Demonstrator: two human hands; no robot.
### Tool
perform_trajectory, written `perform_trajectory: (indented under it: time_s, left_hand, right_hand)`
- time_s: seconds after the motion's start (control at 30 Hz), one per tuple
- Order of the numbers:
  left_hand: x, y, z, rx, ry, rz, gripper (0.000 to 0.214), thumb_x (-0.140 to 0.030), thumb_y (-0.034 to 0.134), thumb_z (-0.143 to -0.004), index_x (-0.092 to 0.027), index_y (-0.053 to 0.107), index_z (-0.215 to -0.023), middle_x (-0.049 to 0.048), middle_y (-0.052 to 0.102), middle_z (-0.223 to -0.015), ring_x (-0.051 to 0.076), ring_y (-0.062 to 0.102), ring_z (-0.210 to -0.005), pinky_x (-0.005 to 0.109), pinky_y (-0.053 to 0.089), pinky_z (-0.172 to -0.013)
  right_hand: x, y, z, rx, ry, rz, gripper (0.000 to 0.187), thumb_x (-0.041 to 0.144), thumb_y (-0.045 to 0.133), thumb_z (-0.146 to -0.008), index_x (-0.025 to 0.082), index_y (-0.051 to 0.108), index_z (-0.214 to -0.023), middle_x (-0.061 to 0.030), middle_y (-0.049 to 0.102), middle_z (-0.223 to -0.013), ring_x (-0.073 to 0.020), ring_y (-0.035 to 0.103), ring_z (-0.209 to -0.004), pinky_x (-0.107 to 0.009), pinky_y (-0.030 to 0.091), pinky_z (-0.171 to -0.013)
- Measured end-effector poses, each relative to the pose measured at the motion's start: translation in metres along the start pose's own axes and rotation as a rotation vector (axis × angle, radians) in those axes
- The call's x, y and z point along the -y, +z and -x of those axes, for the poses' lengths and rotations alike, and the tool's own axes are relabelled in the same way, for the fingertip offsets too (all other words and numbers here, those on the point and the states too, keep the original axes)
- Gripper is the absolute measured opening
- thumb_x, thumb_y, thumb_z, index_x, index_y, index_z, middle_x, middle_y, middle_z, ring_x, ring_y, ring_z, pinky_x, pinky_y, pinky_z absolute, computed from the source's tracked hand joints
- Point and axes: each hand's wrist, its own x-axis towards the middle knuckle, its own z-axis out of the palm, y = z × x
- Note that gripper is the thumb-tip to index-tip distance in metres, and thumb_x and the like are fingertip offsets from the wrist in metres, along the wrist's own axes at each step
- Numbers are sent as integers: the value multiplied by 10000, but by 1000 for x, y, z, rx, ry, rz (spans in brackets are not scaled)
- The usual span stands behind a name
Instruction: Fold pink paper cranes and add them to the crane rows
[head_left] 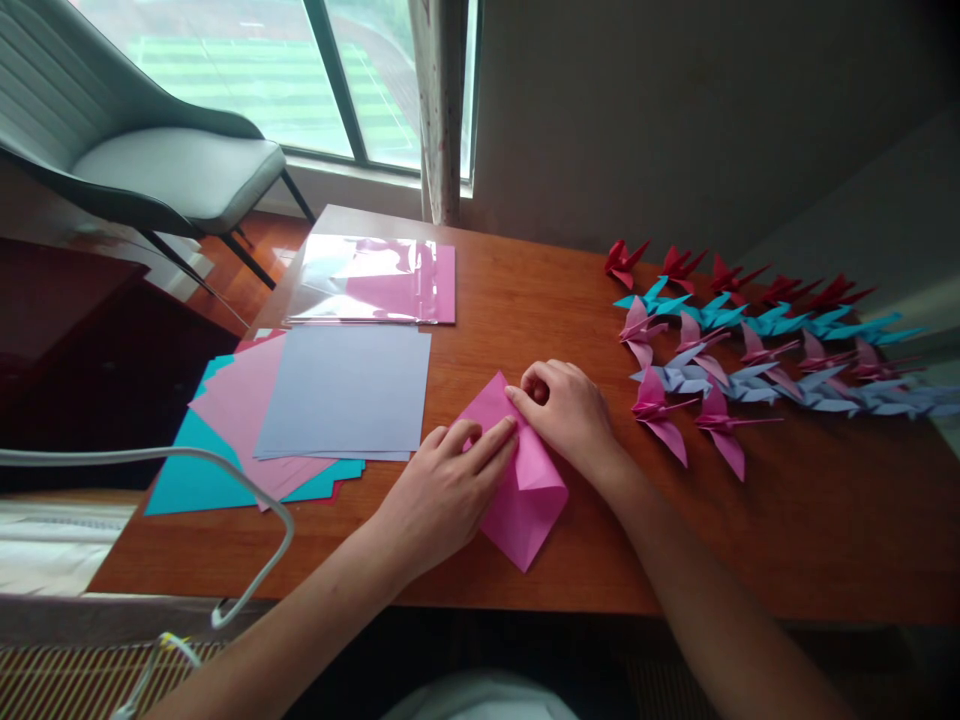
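Observation:
A bright pink sheet of origami paper (526,520), partly folded with a raised flap, lies on the table before me. My left hand (461,475) presses its fingertips onto the paper's left and middle part, index and middle fingers stretched along it, the others curled. At the upper right edge, my right hand (566,405) pinches the paper with thumb and curled fingers. The fingers hide part of the folds. Closest to my right hand stand two bright pink paper cranes (660,410).
Rows of red (682,265), turquoise (720,312), light pink (701,345) and pale blue cranes (750,382) line the table's right side. Fanned origami sheets (345,390) lie left, below a clear packet (367,280). A white cable (255,490) crosses the left edge; a chair (180,170) stands beyond.

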Motion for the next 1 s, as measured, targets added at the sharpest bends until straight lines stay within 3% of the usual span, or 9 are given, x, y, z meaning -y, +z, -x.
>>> perform_trajectory:
  time_s: [0.43, 1.0]
  left_hand:
    - [0, 3, 0, -16, 3, 8, 489, -233, 428, -1005, -158, 488, -1485, 45, 456, -1579, 272, 501, -1111, 418, 456, -908]
    - [-1, 2, 0, -30, -4, 3, 481, -231, 420, -1012, -162, 486, -1483, 62, 461, -1573, 268, 501, -1124, 414, 458, -909]
  right_hand:
    - [8, 6, -25, -36, 33, 85, 280, 391, 667, -881, 242, 546, -677, -17, 655, -773, -221, 581, -813, -321, 342, -655]
    - [5, 5, -21, -35, -8, 51, 257, 400, 674, -876, 244, 561, -707, -18, 658, -793, -219, 572, -824, -318, 365, -676]
